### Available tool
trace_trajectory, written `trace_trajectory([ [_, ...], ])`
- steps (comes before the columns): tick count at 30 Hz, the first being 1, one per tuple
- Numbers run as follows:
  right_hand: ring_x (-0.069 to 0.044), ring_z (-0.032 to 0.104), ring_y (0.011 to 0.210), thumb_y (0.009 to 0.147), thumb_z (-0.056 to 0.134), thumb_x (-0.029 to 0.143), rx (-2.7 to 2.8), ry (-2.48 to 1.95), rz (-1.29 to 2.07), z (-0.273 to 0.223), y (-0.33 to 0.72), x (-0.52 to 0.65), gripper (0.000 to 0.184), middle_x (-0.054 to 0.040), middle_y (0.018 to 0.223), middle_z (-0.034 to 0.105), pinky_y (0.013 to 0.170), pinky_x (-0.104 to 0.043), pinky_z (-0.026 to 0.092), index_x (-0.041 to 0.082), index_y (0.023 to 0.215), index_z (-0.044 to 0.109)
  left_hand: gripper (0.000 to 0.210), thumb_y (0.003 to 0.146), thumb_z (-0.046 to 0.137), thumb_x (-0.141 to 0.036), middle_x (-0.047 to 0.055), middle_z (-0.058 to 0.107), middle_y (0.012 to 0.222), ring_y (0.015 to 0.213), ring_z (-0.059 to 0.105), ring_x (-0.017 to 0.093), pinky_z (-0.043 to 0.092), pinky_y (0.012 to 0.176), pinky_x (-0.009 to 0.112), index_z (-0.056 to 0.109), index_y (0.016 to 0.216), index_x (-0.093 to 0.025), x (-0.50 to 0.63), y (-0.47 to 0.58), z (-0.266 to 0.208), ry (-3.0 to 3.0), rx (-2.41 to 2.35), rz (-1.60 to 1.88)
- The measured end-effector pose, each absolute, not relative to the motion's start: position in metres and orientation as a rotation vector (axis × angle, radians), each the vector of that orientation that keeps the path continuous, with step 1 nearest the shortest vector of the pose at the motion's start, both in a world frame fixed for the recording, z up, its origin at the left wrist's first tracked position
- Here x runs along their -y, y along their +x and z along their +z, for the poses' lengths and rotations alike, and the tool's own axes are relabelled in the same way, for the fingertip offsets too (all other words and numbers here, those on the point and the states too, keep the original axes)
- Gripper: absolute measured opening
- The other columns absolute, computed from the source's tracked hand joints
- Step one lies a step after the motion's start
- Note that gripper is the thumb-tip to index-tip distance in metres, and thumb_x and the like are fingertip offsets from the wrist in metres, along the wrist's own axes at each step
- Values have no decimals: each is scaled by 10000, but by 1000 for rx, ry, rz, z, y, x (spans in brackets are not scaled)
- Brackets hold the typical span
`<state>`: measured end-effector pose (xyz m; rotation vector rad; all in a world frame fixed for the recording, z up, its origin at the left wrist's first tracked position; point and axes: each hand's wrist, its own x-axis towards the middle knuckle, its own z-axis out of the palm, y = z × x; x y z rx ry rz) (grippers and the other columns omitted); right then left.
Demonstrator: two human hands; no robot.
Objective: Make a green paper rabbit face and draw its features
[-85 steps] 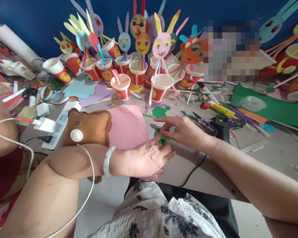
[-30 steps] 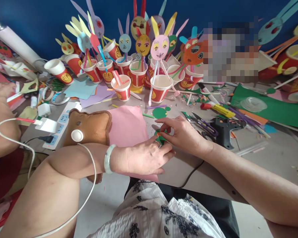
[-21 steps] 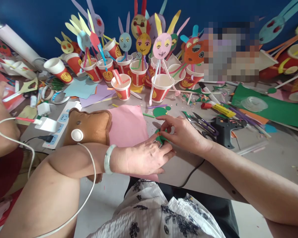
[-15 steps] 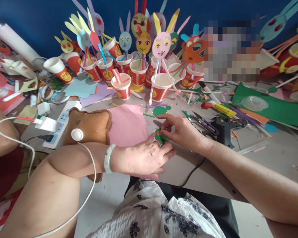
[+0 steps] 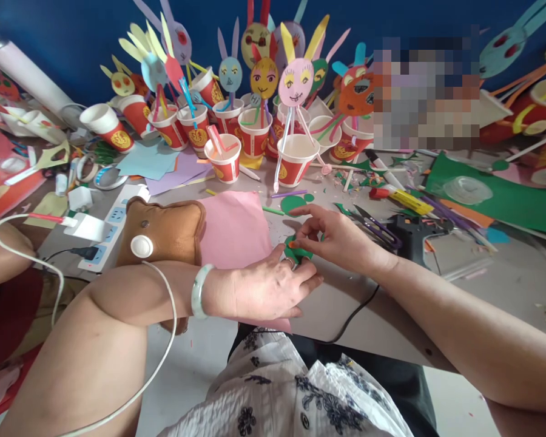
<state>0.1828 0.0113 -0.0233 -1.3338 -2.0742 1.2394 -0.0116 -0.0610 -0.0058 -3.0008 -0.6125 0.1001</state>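
Note:
A green paper cutout (image 5: 306, 254) lies between my two hands, low over the table. My left hand (image 5: 268, 288), with a ring and a pale bangle at its wrist, holds the cutout at its edge between thumb and fingers. From the right, the thumb and index finger of my right hand (image 5: 330, 233) pinch together over a small orange piece (image 5: 292, 244) on the cutout. Pink paper (image 5: 236, 227) lies partly under my left forearm. Just beyond my fingers are a green paper disc (image 5: 293, 203) and a green straw piece (image 5: 273, 210).
Paper cups (image 5: 295, 161) bearing straw-limbed paper puppets line the back. A brown hand warmer (image 5: 173, 233) and a power strip (image 5: 113, 227) sit left, with a white cable over my left arm. Scissors (image 5: 375, 226), a glue gun (image 5: 412, 233) and markers (image 5: 409, 200) lie right.
My right hand's fingers have shifted slightly over the green cutout, so that more of the orange piece shows. My left hand stays put.

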Motion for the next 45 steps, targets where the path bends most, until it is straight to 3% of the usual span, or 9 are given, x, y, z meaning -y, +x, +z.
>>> trace_trajectory([
  [17, -154, 643, 647, 768, 663, 174, 2115, -1374, 1138, -29, 178, -11, 501, 41, 714, 713, 666, -305, 505, 181, 1265, 602, 546, 1016, 554, -430, 180, 636, 1319, 1077, 679, 298, 435, 1058, 480, 547, 1436, -81, 60, -11, -2, -3028, 612, 101],
  [23, -152, 642, 660, 772, 654, 170, 2123, -1373, 1112, -30, 178, -9, 500, 43, 727, 710, 656, -297, 504, 197, 1269, 607, 549, 1011, 579, -424, 191, 648, 1299, 1181, 644, 298, 430, 1079, 433, 564, 1418, -55, 59, -11, -2, -3052, 594, 43],
  [31, -143, 629, 647, 759, 668, 167, 2133, -1361, 1083, -34, 178, -9, 513, 43, 729, 710, 664, -284, 495, 193, 1269, 622, 552, 1020, 558, -440, 189, 640, 1297, 1066, 669, 277, 438, 1076, 442, 557, 1426, -66, 58, -13, -5, -3049, 587, 39],
  [33, -145, 613, 652, 752, 673, 184, 2156, -1353, 1037, -34, 178, -9, 425, 30, 733, 706, 670, -290, 485, 186, 1177, 668, 546, 1014, 572, -439, 190, 640, 1289, 1040, 676, 269, 446, 1071, 431, 568, 1413, -65, 58, -13, -4, -3058, 596, 39],
  [37, -166, 619, 737, 791, 638, 221, 2274, -1294, 942, -32, 180, -10, 88, -36, 796, 727, 727, -309, 462, 185, 812, 716, 529, 1018, 563, -435, 183, 644, 1275, 1033, 684, 264, 459, 1058, 408, 583, 1401, -70, 58, -13, -3, -3051, 591, 45],
  [45, -215, 664, 848, 916, 577, 225, 2608, -1249, 664, -23, 179, -8, 205, -67, 863, 770, 876, -393, 347, 187, 820, 754, 541, 1013, 585, -431, 204, 625, 1319, 1144, 659, 294, 449, 1086, 439, 574, 1403, -56, 59, -13, -5, -3056, 583, -17],
])
